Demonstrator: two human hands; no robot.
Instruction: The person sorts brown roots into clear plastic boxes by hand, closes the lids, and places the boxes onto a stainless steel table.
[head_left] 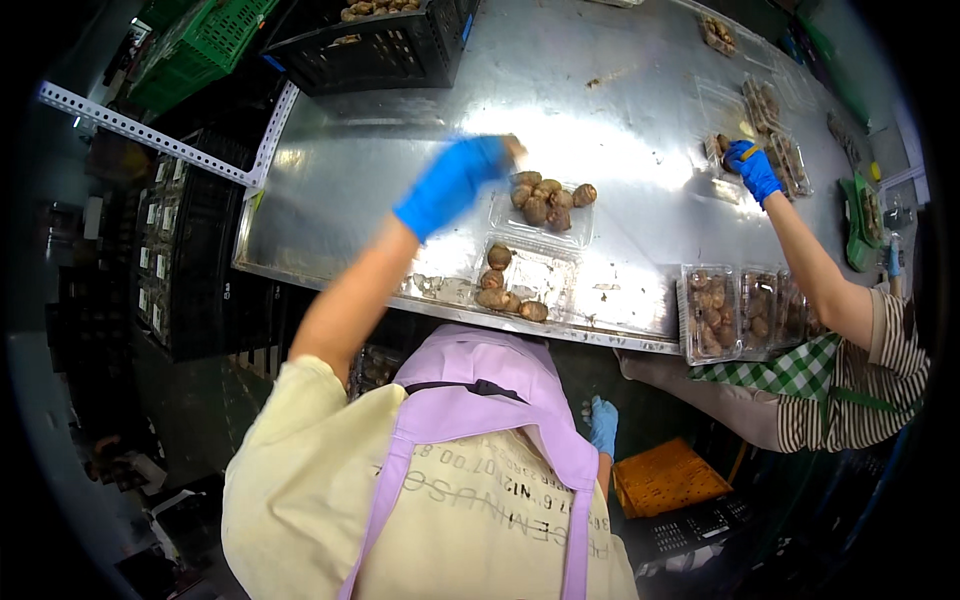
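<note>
My left hand (458,183), in a blue glove and blurred by motion, reaches over the metal table. Its fingers close on a blurred brown piece that looks like a small taro (516,150). Just right of it, an open clear plastic box (508,220) carries a heap of brown taros (540,203). Nearer me, a second clear box (552,275) has several taros (497,280) along its left and front sides. Below the table edge, at my right side, my right hand (602,425) hangs in a light blue glove, fingers apart, nothing visible in it.
A co-worker's gloved hand (753,170) is over boxes of taros at the right. Filled clear boxes (712,315) line the table's near right edge. A black crate (370,55) of taros stands far left, by a green crate (205,50). An orange crate (670,478) sits low right.
</note>
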